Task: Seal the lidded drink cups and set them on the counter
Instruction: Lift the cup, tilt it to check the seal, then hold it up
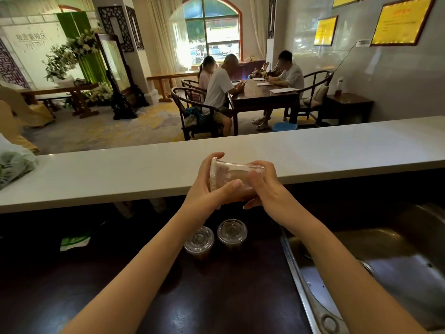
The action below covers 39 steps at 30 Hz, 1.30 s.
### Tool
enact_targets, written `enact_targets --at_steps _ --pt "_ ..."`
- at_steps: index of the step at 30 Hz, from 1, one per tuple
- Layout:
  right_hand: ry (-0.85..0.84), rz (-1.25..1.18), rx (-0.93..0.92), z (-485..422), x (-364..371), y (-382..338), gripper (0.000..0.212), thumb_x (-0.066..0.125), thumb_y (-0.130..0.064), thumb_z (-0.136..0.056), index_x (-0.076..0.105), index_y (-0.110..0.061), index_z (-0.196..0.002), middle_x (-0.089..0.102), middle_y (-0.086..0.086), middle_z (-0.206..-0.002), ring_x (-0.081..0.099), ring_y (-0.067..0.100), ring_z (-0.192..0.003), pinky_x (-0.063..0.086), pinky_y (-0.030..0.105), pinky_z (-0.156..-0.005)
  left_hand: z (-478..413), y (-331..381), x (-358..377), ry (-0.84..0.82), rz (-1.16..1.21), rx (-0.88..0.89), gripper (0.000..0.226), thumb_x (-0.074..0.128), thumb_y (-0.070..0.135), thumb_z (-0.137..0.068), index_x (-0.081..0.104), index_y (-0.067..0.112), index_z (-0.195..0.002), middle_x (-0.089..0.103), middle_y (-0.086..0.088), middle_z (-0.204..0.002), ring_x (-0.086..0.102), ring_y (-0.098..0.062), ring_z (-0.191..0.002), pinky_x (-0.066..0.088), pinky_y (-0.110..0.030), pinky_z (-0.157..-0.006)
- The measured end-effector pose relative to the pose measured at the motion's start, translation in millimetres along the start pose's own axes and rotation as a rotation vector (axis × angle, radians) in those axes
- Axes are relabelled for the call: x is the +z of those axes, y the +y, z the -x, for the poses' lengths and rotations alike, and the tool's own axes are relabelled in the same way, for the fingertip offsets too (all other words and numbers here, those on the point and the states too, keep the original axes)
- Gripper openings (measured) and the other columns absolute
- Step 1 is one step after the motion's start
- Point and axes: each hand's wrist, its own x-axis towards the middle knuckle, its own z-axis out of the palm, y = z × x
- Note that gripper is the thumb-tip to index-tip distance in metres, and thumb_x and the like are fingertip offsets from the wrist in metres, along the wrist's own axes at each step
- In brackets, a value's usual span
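You have a steel sink (397, 239) at lower right. Three people (220, 85) sit at a dark table (262, 95), upper centre. Framed notices (404, 20) hang upper right.

An arched window (212, 32) lights the carpeted room; three people (219, 88) sit at a dark wooden table (265, 97), yellow framed certificates (404, 20) on the right wall (397, 83).

Cup (234, 173) base behind right fingers (268, 171)
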Motion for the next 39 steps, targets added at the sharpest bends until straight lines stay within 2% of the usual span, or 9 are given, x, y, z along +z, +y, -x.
enact_targets --at_steps 5,12,18,21,29,32,34,37,39 --pt "0.042 0.031 -0.067 0.8 5.9 -3.8 0.045 0.037 -0.055 -0.083 0.027 -0.029 -0.118 0.055 -0.010 -0.103 0.064 0.001 -0.070 0.054 0.019 -0.059 0.5 -0.1 2.5 0.015 0.039 0.048 0.064 0.073 0.032 -0.070 0.039 0.043 -0.122 0.054 -0.009 -0.121 0.065 -0.018 -0.102 0.055 -0.027 -0.076" --pt "0.067 0.014 -0.095 1.5 11.7 -4.4 0.045 0.039 -0.053 -0.083 0.026 -0.029 -0.119 0.053 -0.013 -0.105 0.063 -0.003 -0.080 0.054 0.018 -0.060 2.4 0.3 5.1 0.014 0.093 0.060 0.064 0.071 0.022 -0.073 0.037 0.036 -0.125 0.055 -0.010 -0.119 0.066 -0.016 -0.101 0.054 -0.023 -0.073" --pt "0.078 -0.021 -0.116 0.2 12.1 -3.0 0.047 0.040 -0.054 -0.084 0.028 -0.029 -0.121 0.055 -0.006 -0.111 0.063 0.005 -0.087 0.053 0.021 -0.062 3.0 1.6 8.1 0.038 0.172 0.050 0.082 0.074 0.032 -0.065 0.033 0.030 -0.136 0.053 -0.016 -0.125 0.063 -0.028 -0.107 0.054 -0.033 -0.079" --pt "0.097 -0.055 -0.115 0.3 13.9 -1.8 0.046 0.040 -0.053 -0.084 0.029 -0.028 -0.122 0.055 -0.006 -0.111 0.064 0.012 -0.088 0.054 0.024 -0.063 3.0 2.3 9.1 0.058 0.205 0.054 0.080 0.076 0.030 -0.067 0.036 0.033 -0.136 0.053 -0.013 -0.127 0.062 -0.027 -0.109 0.055 -0.037 -0.083" --pt "0.120 -0.105 -0.107 0.7 14.6 -6.0 0.045 0.039 -0.051 -0.084 0.030 -0.029 -0.121 0.052 -0.010 -0.111 0.062 0.003 -0.088 0.055 0.025 -0.065 4.2 5.7 15.3 0.121 0.297 0.037 0.071 0.073 0.025 -0.072 0.041 0.036 -0.135 0.051 -0.011 -0.133 0.059 -0.027 -0.115 0.051 -0.046 -0.093" --pt "0.113 -0.146 -0.080 1.5 10.6 -4.5 0.046 0.040 -0.054 -0.084 0.032 -0.029 -0.122 0.054 -0.005 -0.111 0.064 0.012 -0.086 0.055 0.029 -0.067 1.3 9.8 9.5 0.042 0.242 0.012 0.079 0.070 0.042 -0.069 0.035 0.036 -0.139 0.051 -0.005 -0.131 0.060 -0.022 -0.113 0.054 -0.037 -0.088" --pt "0.113 -0.162 -0.069 1.3 8.7 -3.7 0.046 0.042 -0.055 -0.083 0.035 -0.029 -0.120 0.055 -0.002 -0.110 0.065 0.013 -0.083 0.056 0.027 -0.065 -2.7 14.2 2.5 -0.031 0.258 -0.062 0.074 0.060 0.051 -0.073 0.033 0.035 -0.140 0.053 -0.003 -0.128 0.062 -0.020 -0.110 0.054 -0.032 -0.082" --pt "0.111 -0.135 -0.094 0.8 7.4 -2.4 0.045 0.043 -0.055 -0.083 0.035 -0.033 -0.121 0.052 -0.007 -0.114 0.063 0.014 -0.093 0.057 0.028 -0.068 -7.8 19.3 -9.7 -0.108 0.308 -0.171 0.054 0.053 0.045 -0.078 0.043 0.035 -0.130 0.054 -0.006 -0.128 0.064 -0.021 -0.107 0.055 -0.032 -0.081" --pt "0.091 -0.117 -0.112 0.9 7.2 -1.9 0.045 0.043 -0.053 -0.084 0.032 -0.034 -0.123 0.050 -0.010 -0.116 0.062 0.010 -0.097 0.057 0.030 -0.071 -8.2 18.6 -14.0 -0.161 0.304 -0.176 0.055 0.057 0.041 -0.078 0.042 0.030 -0.130 0.055 -0.009 -0.128 0.062 -0.025 -0.109 0.054 -0.035 -0.083"
